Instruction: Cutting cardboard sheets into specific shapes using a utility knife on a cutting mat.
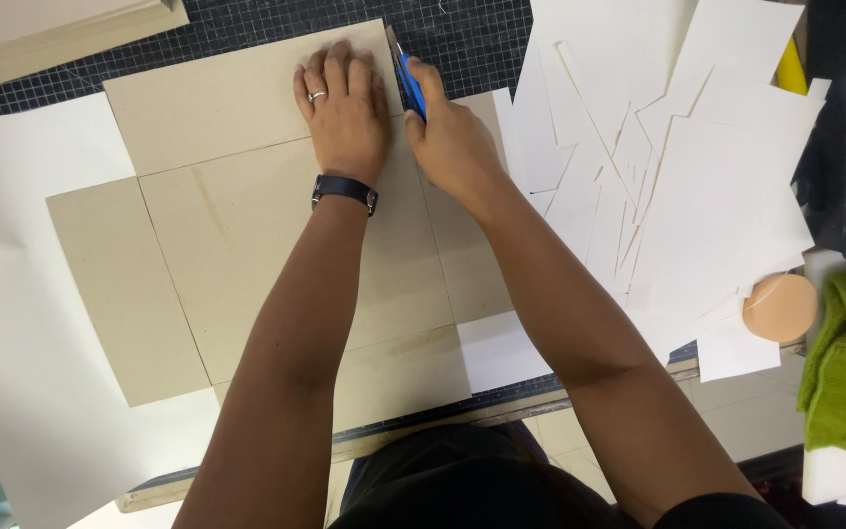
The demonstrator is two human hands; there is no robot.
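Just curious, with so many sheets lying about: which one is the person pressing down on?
The tan cardboard sheet under the left hand; the other sheets are white, and the right hand holds a blue knife.

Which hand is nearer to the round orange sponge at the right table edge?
Right. The right hand with the blue knife is left of the round orange sponge; the left hand lies farther left.

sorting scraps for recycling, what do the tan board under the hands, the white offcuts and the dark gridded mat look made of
Tan board: looks like matte greyboard or thick card, with scored lines and dull fibrous tone. White offcuts: apparently paper or thin card, flat, crisp-edged, overlapping. Gridded mat: probably a rubbery or vinyl cutting mat, dark with a fine printed grid; not certain.
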